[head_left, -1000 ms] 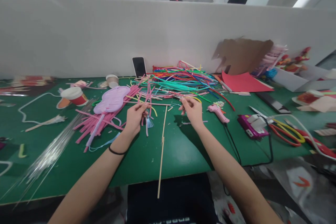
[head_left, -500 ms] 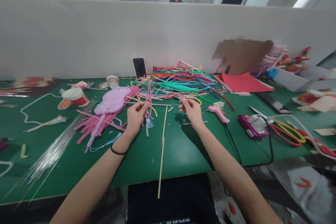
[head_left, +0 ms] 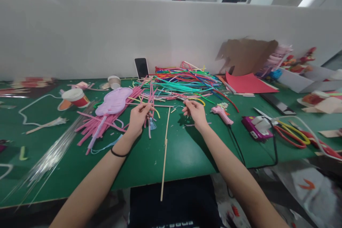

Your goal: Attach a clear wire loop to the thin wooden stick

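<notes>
My left hand (head_left: 139,117) is closed in a pinch, palm inward, among pink pipe cleaners (head_left: 153,94); the thing between its fingertips is too small to make out. A light-blue tassel (head_left: 152,124) lies just right of its fingers. Across a short gap, my right hand (head_left: 196,113) pinches what looks like a fine light-blue thread (head_left: 178,106), which curves leftward from the fingertips. Between and below the hands, a thin wooden stick (head_left: 164,165), apparently two lengths overlapped, extends past the table's front edge. A lilac fuzzy cloud-shaped piece on a stem (head_left: 114,101) rests left of my left hand.
A heap of coloured pipe cleaners (head_left: 184,83) lies at the back beside a propped phone (head_left: 141,67). Rightward are a pink glue gun (head_left: 222,113), a purple power strip (head_left: 255,128) and scissors (head_left: 291,133). A paper cup (head_left: 77,98) and silvery wires (head_left: 50,160) occupy the left.
Both hands keep their pinches almost in place, with only slight finger movement at the right hand. The camera view has shifted slightly; the objects on the table stay put.
</notes>
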Action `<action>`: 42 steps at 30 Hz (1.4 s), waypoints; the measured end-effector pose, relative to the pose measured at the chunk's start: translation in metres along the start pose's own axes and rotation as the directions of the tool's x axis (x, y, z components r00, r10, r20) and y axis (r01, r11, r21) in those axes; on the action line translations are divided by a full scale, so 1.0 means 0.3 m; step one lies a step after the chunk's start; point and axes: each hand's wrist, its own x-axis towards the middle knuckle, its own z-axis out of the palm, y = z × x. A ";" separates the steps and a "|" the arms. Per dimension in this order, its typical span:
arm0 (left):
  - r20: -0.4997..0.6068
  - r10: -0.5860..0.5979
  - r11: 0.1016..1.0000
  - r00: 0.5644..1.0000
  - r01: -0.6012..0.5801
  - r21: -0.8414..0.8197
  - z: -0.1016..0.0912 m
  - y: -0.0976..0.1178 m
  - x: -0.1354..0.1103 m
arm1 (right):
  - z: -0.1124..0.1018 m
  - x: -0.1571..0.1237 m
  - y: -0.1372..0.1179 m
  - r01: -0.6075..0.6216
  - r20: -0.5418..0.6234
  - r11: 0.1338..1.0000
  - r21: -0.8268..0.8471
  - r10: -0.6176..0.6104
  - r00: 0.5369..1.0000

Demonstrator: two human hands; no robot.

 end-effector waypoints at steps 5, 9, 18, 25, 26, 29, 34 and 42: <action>0.020 0.061 0.989 0.998 -0.063 0.132 0.004 0.003 -0.006 | 0.002 0.002 -0.004 -0.051 -0.007 0.998 0.029 0.051 0.999; 0.033 -0.017 0.991 0.999 0.013 0.137 0.002 -0.007 0.004 | -0.004 0.003 -0.009 -0.076 -0.002 0.994 0.076 0.077 0.997; 0.077 0.004 0.983 0.997 -0.017 0.181 -0.005 -0.022 0.012 | -0.002 -0.010 0.006 -0.080 0.232 0.996 -0.028 0.085 0.969; 0.226 0.108 0.924 0.968 -0.182 0.336 0.007 -0.031 -0.003 | 0.013 -0.022 0.008 -0.124 0.285 0.989 -0.074 0.140 0.948; 0.213 0.106 0.926 0.971 -0.175 0.335 0.007 -0.032 -0.003 | 0.015 -0.024 0.006 -0.132 0.281 0.989 -0.071 0.147 0.948; 0.137 0.083 0.956 0.987 -0.118 0.270 0.003 -0.030 0.000 | 0.018 -0.025 0.000 -0.140 0.251 0.990 -0.019 0.141 0.958; 0.034 0.003 0.987 0.999 -0.008 0.161 -0.008 -0.018 0.008 | 0.010 -0.020 -0.009 -0.073 0.177 0.993 0.095 0.055 0.983; 0.020 -0.055 0.993 0.998 0.053 0.109 -0.004 -0.008 0.003 | 0.012 -0.025 -0.015 0.122 0.193 0.991 0.046 -0.128 0.973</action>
